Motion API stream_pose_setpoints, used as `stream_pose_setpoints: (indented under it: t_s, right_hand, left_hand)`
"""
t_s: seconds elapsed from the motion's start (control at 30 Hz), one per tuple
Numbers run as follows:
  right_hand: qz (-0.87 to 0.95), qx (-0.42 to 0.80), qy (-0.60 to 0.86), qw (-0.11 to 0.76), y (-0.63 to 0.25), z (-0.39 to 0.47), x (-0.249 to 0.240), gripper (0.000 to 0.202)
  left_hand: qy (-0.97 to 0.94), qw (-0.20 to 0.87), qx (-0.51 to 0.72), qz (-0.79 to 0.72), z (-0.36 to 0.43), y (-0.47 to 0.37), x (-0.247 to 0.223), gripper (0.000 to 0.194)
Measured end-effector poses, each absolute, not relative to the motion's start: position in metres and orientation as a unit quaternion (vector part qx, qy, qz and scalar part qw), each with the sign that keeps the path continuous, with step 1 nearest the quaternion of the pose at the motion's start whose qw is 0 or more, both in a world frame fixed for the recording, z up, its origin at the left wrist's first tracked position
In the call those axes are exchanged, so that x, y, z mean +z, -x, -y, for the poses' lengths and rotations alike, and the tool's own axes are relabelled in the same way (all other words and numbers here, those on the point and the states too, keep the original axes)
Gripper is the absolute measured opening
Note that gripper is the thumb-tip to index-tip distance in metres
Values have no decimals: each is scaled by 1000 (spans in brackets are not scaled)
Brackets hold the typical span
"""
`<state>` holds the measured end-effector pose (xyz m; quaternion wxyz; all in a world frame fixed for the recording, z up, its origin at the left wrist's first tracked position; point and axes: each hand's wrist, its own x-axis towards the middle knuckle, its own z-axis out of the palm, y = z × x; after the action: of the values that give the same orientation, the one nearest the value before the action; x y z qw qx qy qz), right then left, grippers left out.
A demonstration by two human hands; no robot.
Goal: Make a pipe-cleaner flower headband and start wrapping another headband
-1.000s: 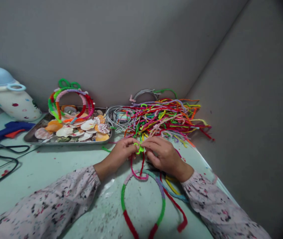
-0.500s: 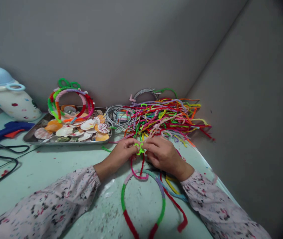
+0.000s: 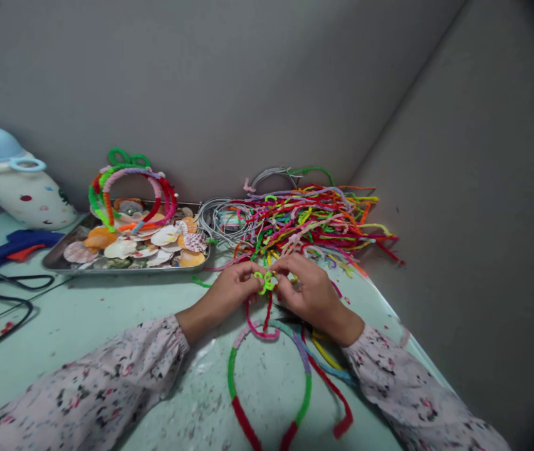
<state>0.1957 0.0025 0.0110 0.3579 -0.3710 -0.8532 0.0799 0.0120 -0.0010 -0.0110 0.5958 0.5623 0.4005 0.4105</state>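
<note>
My left hand (image 3: 236, 291) pinches a small bright green looped pipe cleaner piece (image 3: 266, 283) from its left side. The fingertips of my right hand (image 3: 311, 291) are pressed together at the right edge of the same piece. Below the hands, a pink pipe cleaner (image 3: 262, 335) and a red one hang or lie on the table. Nearer to me lies a headband-shaped hoop (image 3: 232, 376) wrapped in green, red, pink, purple and teal.
A metal tray (image 3: 130, 271) of shells with wrapped hoops (image 3: 107, 207) stands at left. Wire coils (image 3: 210, 219) and a pipe cleaner pile (image 3: 314, 219) lie behind the hands. A blue glue gun (image 3: 27, 241), black cord (image 3: 13, 294) and white container (image 3: 27, 194) are far left.
My right hand has shifted slightly, with its fingers bent differently at the green piece. The green loops have turned a little. My left hand stays nearly in place.
</note>
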Motion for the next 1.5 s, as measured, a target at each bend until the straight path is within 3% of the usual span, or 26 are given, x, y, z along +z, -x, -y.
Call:
stream_pose_setpoints:
  t_s: [0.17, 0.27, 0.83, 1.07, 1.33, 1.5]
  right_hand:
    - [773, 278, 458, 340, -188, -3, 12, 14]
    - [746, 334, 477, 323, -188, -4, 8, 12]
    - [683, 396, 519, 328, -185, -2, 8, 1]
    - [643, 491, 478, 342, -184, -2, 16, 6]
    - [654, 468, 487, 341, -185, -3, 13, 2]
    - [666, 449, 471, 365, -191, -9, 15, 13]
  left_hand:
    - [-576, 587, 411, -393, 2, -13, -14, 18]
    - [-583, 581, 416, -387, 4, -14, -16, 18]
    - [-610, 535, 431, -395, 12, -20, -13, 14]
    - [-599, 548, 437, -388, 13, -22, -14, 21]
    - [-597, 549, 430, -396, 14, -23, -14, 22]
    - [-550, 533, 483, -425, 9, -18, -13, 21]
